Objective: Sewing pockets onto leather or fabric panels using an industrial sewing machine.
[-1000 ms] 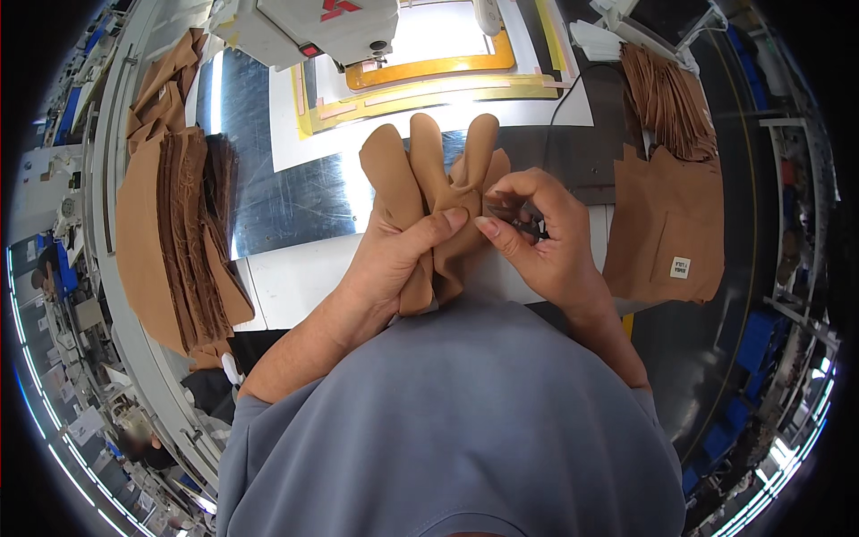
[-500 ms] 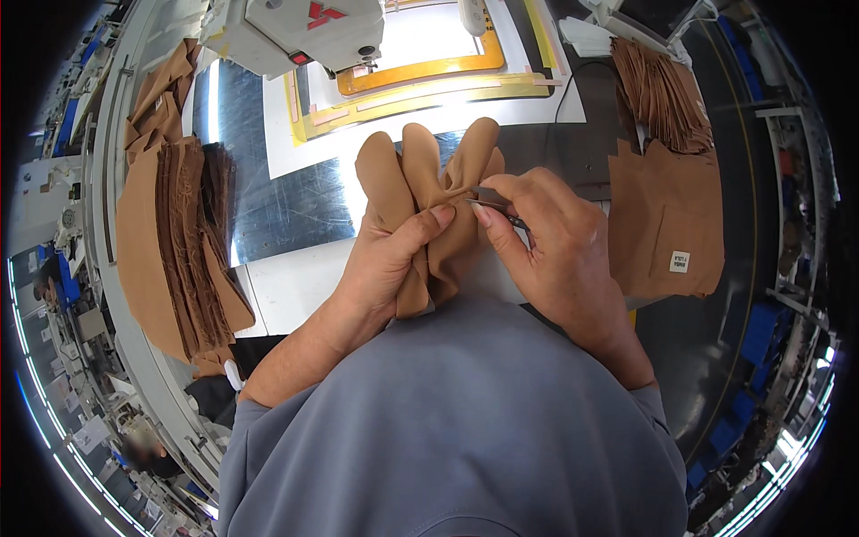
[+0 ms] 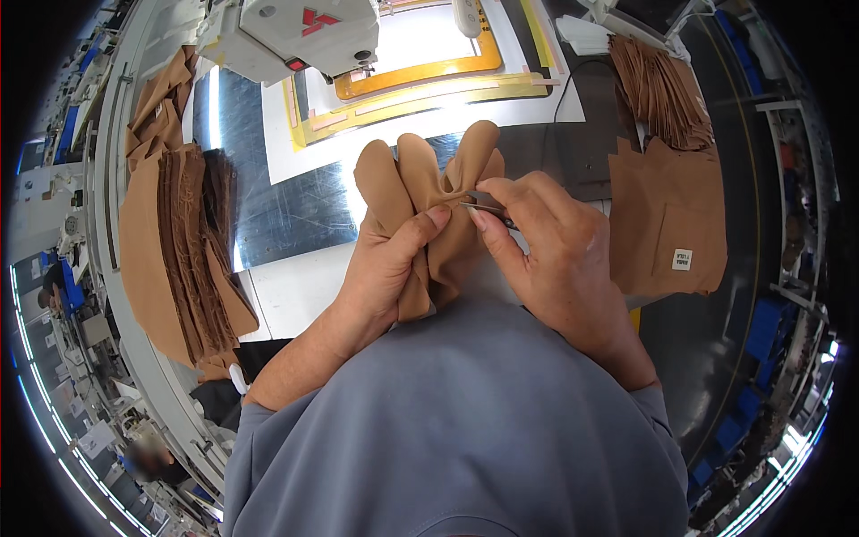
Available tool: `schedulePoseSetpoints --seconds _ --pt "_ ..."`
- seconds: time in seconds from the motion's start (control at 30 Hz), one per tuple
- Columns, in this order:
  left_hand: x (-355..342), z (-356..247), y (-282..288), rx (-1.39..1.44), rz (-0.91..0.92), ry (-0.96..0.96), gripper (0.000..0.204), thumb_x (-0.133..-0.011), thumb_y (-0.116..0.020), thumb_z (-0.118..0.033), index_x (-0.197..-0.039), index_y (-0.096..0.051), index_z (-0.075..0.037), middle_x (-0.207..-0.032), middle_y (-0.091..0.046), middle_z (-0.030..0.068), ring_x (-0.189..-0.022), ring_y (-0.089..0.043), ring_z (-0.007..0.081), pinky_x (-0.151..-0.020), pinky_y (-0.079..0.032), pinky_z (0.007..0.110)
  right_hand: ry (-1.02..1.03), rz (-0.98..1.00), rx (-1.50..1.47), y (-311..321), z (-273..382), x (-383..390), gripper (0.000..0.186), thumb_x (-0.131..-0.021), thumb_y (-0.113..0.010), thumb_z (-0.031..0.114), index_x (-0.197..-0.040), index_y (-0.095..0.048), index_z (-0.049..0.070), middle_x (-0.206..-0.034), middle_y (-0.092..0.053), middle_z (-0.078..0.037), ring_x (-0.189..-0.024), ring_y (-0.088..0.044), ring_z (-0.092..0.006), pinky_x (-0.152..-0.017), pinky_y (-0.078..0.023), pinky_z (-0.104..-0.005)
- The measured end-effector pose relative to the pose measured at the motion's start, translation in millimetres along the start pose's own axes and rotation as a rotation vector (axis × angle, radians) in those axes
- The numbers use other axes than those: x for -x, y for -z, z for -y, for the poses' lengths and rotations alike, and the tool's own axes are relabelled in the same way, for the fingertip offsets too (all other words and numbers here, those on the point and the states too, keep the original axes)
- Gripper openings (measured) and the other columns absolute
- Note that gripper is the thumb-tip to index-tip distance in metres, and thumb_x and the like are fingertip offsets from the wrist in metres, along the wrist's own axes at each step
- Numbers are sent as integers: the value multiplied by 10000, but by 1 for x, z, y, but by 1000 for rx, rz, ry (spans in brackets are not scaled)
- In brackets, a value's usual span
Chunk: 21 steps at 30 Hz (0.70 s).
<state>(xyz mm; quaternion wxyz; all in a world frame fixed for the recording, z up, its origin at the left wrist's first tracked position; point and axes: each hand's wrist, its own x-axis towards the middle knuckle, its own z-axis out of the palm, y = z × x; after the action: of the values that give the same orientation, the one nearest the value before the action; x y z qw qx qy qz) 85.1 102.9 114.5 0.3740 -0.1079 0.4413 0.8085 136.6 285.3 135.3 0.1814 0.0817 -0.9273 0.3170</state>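
A bunched piece of tan-brown fabric (image 3: 385,179) stands in folds in front of my chest. My left hand (image 3: 394,255) is closed round its lower part, the thumb pressing on the front fold. At the fabric's right side, my right hand (image 3: 555,233) pinches a small pointed metal tool (image 3: 497,216), its thin tip against a gathered fold near my left thumb. Fingers and palm hide most of the tool, so I cannot tell if it is snips or tweezers. The right fingertips also touch the fabric's edge.
A white sewing machine head (image 3: 295,36) and a yellow-edged template frame (image 3: 420,103) are ahead on the metal table (image 3: 259,210). Brown fabric stacks lie at left (image 3: 170,259) and right (image 3: 662,98); a brown piece with a white label (image 3: 640,215) hangs over the right edge.
Both hands keep their hold, and the fabric's folds have barely shifted. The metal tool's tip has moved slightly left along the fold.
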Motion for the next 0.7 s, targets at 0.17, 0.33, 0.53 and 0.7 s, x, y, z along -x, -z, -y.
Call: schedulePoseSetpoints --seconds 0.17,0.33,0.53,0.7 --pt "-1 1 0 10 10 -4 398 -1004 -650 -129 -1365 -519 -24 -1247 -653 93 -1116 -665 162 -929 -576 319 26 -9 56 -1 0 -1 238 -872 -757 148 -1064 -672 36 -885 -627 -57 -620 -643 -205 -550 -508 -312" --pt "-1 0 -1 -8 3 -9 385 -1003 -652 -127 -1354 -533 -23 -1239 -658 91 -1110 -665 157 -915 -579 317 32 -5 82 0 -1 -1 239 -866 -759 149 -1061 -675 39 -880 -622 -51 -618 -640 -194 -542 -506 -306" --pt "-1 2 0 -5 -22 -10 375 -998 -665 -129 -1341 -552 -30 -1222 -668 82 -1098 -664 152 -909 -575 313 24 32 106 4 2 -1 241 -858 -761 150 -1056 -677 41 -870 -616 -45 -612 -636 -188 -533 -501 -304" --pt "2 1 -1 -53 -33 -19 383 -994 -677 -139 -1344 -556 -39 -1225 -666 77 -1095 -663 151 -907 -572 316 33 24 111 4 2 -1 244 -853 -764 151 -1054 -679 41 -859 -611 -42 -616 -637 -182 -532 -498 -299"
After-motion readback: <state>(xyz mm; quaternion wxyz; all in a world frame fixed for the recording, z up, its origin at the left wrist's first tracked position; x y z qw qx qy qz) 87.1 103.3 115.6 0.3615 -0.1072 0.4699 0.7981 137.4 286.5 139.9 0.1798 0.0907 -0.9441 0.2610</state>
